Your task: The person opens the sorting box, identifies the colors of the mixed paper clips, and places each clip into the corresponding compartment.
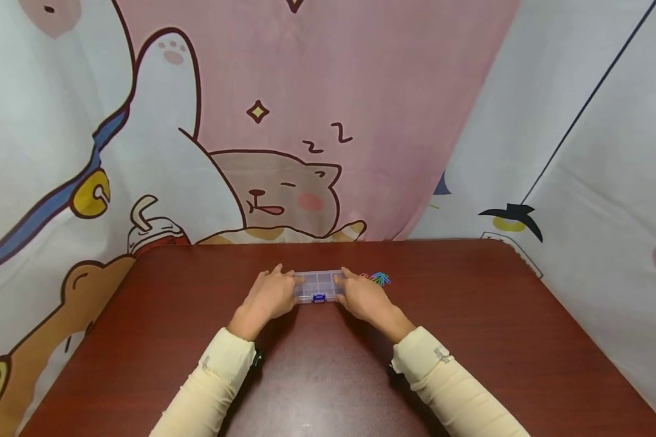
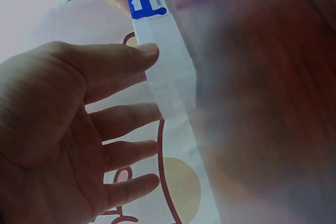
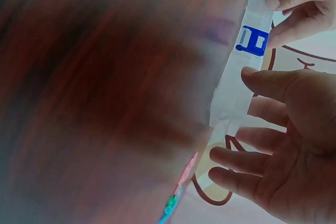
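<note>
Head view: one clear compartment box (image 1: 318, 283), its blue latch (image 1: 319, 298) facing the wearer, held by both ends between left hand (image 1: 273, 291) and right hand (image 1: 365, 295); contact with the table (image 1: 317, 364) beneath cannot be told. Foreseeable fault: uneven lifting would tip it. Coloured clips (image 1: 381, 278), piled just beyond the right grip, could scatter under a rightward shift; otherwise, printed cloth (image 1: 415, 60) behind the grip. Left wrist view: thumb and forefinger closed to the box's thickness, other fingers spread; smooth plastic might slip from so slight a pinch. Right wrist view: matching pinch; latch security unclear, so a loose lid could spring.
</note>
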